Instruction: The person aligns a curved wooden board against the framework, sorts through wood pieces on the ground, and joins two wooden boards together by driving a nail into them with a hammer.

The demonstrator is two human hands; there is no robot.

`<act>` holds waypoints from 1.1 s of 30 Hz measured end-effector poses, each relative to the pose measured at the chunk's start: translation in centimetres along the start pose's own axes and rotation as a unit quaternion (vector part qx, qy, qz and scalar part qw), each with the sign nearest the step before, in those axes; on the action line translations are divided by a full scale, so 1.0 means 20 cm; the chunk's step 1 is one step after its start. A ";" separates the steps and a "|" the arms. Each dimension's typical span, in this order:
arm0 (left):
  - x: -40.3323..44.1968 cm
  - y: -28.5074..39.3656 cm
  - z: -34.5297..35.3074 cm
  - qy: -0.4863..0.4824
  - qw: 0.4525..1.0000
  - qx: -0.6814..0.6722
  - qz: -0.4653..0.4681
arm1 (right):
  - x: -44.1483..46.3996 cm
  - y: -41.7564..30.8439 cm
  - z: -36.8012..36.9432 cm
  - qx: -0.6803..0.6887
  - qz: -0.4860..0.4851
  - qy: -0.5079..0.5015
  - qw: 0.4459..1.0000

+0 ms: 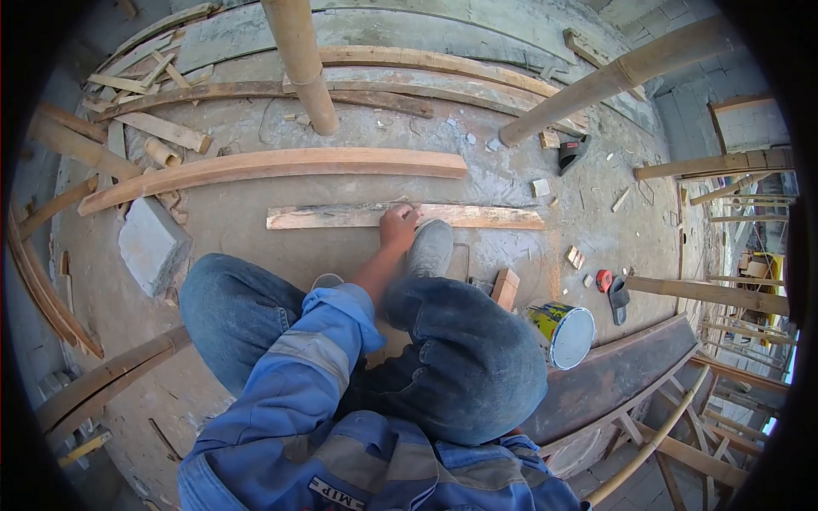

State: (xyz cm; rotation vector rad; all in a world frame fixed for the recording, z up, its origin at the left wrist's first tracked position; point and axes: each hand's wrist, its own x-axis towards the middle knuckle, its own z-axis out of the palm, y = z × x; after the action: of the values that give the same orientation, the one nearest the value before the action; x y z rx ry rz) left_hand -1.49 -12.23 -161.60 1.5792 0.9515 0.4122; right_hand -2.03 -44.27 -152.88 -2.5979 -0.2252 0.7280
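The blue-sleeved arm (315,349) stretches forward; the left hand (399,228) rests, fingers curled, on the narrow weathered wooden plank (486,215) just ahead of 1 grey shoe (432,249) (grip unclear; right hand hidden, cannot tell).

Left hand (399,226) on short wooden plank (494,217) beside gray shoe (432,249), longer timber beam (281,164) beyond, paint can (571,337) right.

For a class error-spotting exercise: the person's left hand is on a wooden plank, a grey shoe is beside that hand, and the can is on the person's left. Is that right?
No: the head view shows the can on the person's right, not left. The left hand on the wooden plank and the grey shoe beside it are correct.
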 end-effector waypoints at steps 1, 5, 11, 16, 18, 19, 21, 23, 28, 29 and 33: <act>-0.01 0.01 -0.01 0.007 0.999 0.034 0.022 | 0.00 0.00 -0.01 0.002 -0.001 -0.001 1.000; -0.02 0.03 -0.01 0.032 0.992 0.057 0.107 | -0.01 0.00 -0.03 0.009 -0.003 -0.002 1.000; -0.04 0.02 -0.01 0.025 0.986 0.107 0.125 | -0.03 0.02 -0.08 0.011 0.000 -0.007 1.000; -0.08 0.04 -0.01 0.053 0.991 0.034 0.120 | -0.07 -0.06 -0.22 0.050 -0.012 0.001 0.999; -0.09 0.04 -0.02 0.055 0.990 0.043 0.127 | -0.09 -0.17 -0.31 0.085 -0.028 0.015 0.996; -0.09 0.04 -0.02 0.056 0.988 0.047 0.133 | -0.09 -0.25 -0.35 0.096 -0.049 0.030 0.994; -0.09 0.03 -0.02 0.058 0.987 0.055 0.139 | -0.12 -0.46 -0.43 0.092 -0.108 0.067 0.988; -0.11 0.03 -0.03 0.061 0.987 0.062 0.139 | -0.02 -0.44 -0.35 0.172 -0.150 0.050 0.972; -0.11 0.04 -0.04 0.052 0.985 0.092 0.133 | 0.04 -0.76 -0.47 0.019 -0.178 -0.006 0.984; -0.10 0.04 -0.04 0.047 0.986 0.101 0.122 | 0.07 -0.76 -0.46 -0.018 -0.228 0.015 0.973; -0.10 0.02 0.00 0.093 0.982 0.023 0.161 | 0.07 -0.89 -0.54 -0.083 -0.363 0.076 0.925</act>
State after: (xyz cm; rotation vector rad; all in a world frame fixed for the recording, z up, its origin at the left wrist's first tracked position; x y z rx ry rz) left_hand -2.55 -13.69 -160.71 1.7655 0.8489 0.7793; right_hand 4.08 -31.83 -137.18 -2.4159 -1.1608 0.2387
